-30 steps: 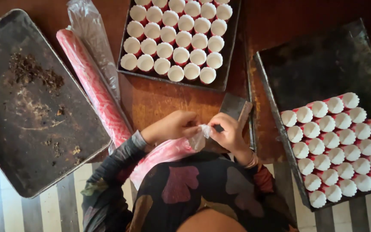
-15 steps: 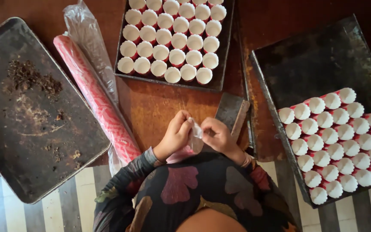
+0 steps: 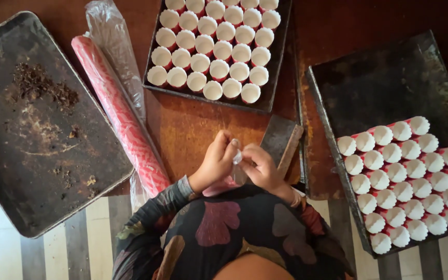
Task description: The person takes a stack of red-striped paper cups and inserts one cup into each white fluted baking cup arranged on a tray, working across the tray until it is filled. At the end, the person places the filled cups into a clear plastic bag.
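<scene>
Both hands, left hand (image 3: 214, 165) and right hand (image 3: 260, 168), have drawn closer together around the paper cup (image 3: 237, 156).

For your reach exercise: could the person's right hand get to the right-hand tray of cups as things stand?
Probably yes: the right hand is beside the tray, with only a small block between, though both hands are pinching one cup.

I am sitting at a dark brown wooden table (image 3: 198, 124), its top worn and shining a little. Below me the floor (image 3: 68, 243) is showing grey and cream stripes.
</scene>
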